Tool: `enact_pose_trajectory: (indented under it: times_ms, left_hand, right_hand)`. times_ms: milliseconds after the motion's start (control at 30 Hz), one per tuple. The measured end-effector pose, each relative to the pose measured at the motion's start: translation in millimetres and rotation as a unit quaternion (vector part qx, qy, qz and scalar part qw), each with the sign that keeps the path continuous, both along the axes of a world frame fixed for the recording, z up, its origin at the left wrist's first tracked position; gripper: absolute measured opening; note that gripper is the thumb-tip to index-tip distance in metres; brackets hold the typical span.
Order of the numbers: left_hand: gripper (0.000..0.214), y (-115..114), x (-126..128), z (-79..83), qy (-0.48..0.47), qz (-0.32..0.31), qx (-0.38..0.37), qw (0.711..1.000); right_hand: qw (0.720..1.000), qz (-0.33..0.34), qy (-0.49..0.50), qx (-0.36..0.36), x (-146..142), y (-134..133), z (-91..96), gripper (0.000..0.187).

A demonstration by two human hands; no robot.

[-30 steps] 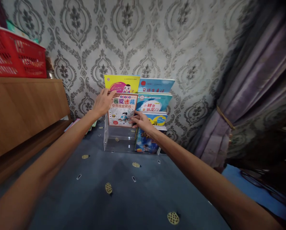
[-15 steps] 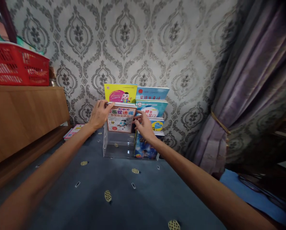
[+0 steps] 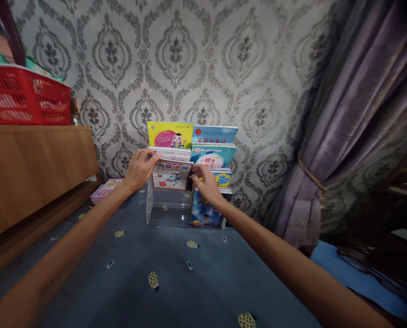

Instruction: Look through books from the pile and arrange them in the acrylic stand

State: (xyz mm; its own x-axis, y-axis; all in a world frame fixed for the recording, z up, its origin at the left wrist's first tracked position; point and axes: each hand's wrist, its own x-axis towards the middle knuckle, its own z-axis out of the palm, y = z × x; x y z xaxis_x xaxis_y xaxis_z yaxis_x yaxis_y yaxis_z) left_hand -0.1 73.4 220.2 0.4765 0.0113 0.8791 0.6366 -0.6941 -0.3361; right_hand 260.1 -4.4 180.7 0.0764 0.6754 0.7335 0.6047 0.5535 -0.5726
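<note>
A clear acrylic book rack [image 3: 150, 212] stands against the wall with picture books in two columns. My left hand [image 3: 138, 171] is closed at the upper left corner of a hide-and-seek picture book [image 3: 171, 178], its thumb and fingers over the top edge. On the opposite side, my right hand [image 3: 206, 182] pinches that book's right edge. The book tilts forward, and white page edges of books [image 3: 172, 153] show behind it. Above is a yellow book [image 3: 169, 132]. Blue and teal books [image 3: 220, 155] and a dark blue book [image 3: 205, 209] fill the right column.
A patterned dark blue cloth [image 3: 128, 282] covers the surface. Pink books [image 3: 104, 190] lie at the left by a wooden cabinet [image 3: 39, 168] carrying a red basket [image 3: 26, 93]. A tied purple curtain [image 3: 302, 182] hangs at right, near glasses on a blue cloth [image 3: 340, 269].
The top of the hide-and-seek book has come down and forward, uncovering more white page edges behind it. My left hand has lowered slightly; my right fingers have closed on the book's edge.
</note>
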Motion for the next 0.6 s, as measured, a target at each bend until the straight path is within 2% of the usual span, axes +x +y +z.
enact_pose_trajectory:
  times_ms: [200, 333, 467, 600]
  left_hand:
    - [0.031, -2.1, 0.8, 1.5, 0.01, 0.008, -0.023, 1.0]
    - [0.028, 1.7, 3.6, 9.7, 0.012, 0.024, -0.062, 0.998]
    - [0.023, 13.3, 8.1, 23.0, 0.007, 0.048, -0.104, 0.993]
    - [0.013, 33.4, 10.9, 34.0, -0.027, 0.027, -0.158, 0.987]
  right_hand:
    - [1.0, 0.011, 0.01, -0.012, -4.7, -4.8, 5.5, 0.024]
    - [0.999, 0.024, 0.034, -0.032, -7.5, -0.6, 10.3, 0.024]
    - [0.995, 0.039, 0.072, -0.05, -6.9, 14.5, 17.2, 0.028]
    - [0.991, 0.035, 0.098, -0.085, -3.8, 30.1, 22.8, 0.037]
